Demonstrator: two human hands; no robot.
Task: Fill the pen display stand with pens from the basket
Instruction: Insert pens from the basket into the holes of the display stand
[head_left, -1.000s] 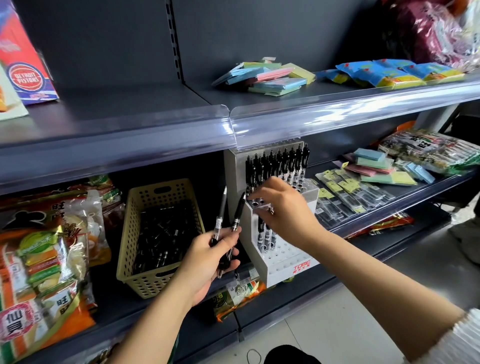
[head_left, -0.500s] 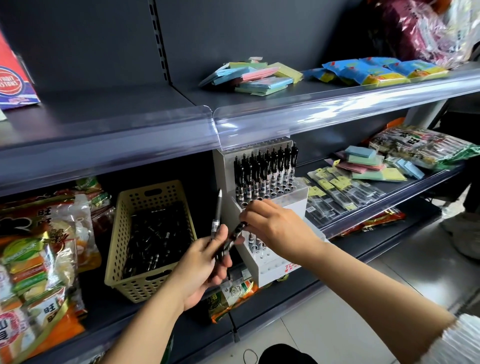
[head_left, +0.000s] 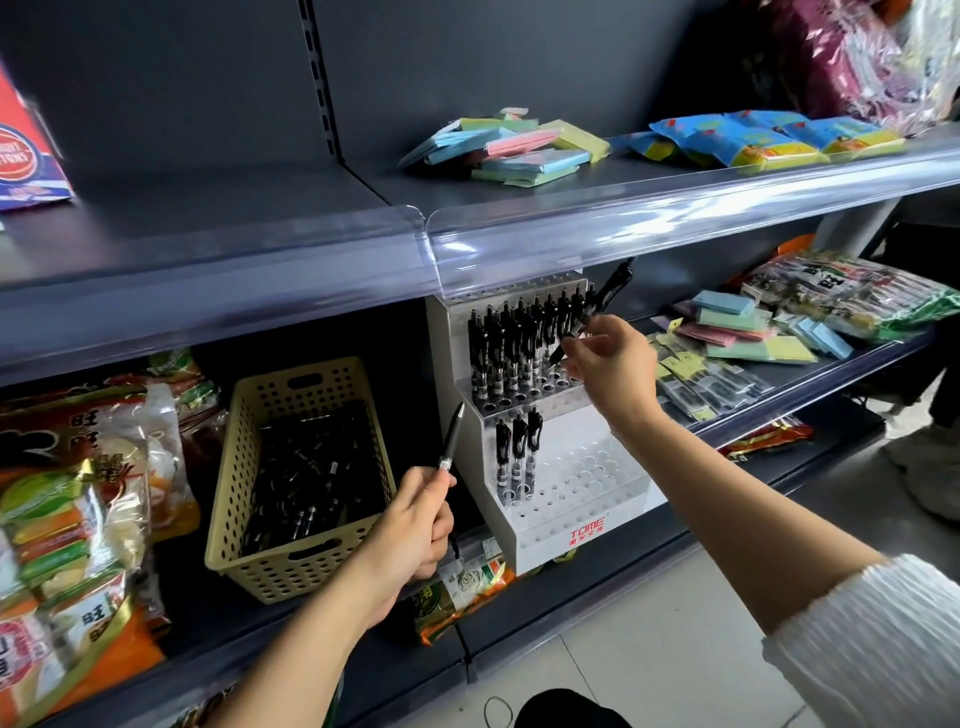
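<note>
A white stepped pen display stand (head_left: 582, 499) sits on the lower shelf. Its upper tier is packed with black pens (head_left: 519, 343); three pens (head_left: 517, 452) stand in the lower tier, the other holes bare. My right hand (head_left: 608, 364) pinches a black pen (head_left: 602, 301), tilted over the right end of the upper tier. My left hand (head_left: 415, 525) grips one black pen (head_left: 451, 439) upright, between the stand and the beige perforated basket (head_left: 249, 545), which holds several black pens.
Snack bags (head_left: 78, 509) fill the shelf left of the basket. Sticky notes and refill packs (head_left: 727, 353) lie right of the stand. A clear-lipped upper shelf (head_left: 571, 228) overhangs the stand closely. Another person's shoe (head_left: 930, 457) is on the floor at right.
My right hand took one of the two pens from my left hand and lifted it up and right to the upper tier. My left hand dropped slightly, now holding one pen.
</note>
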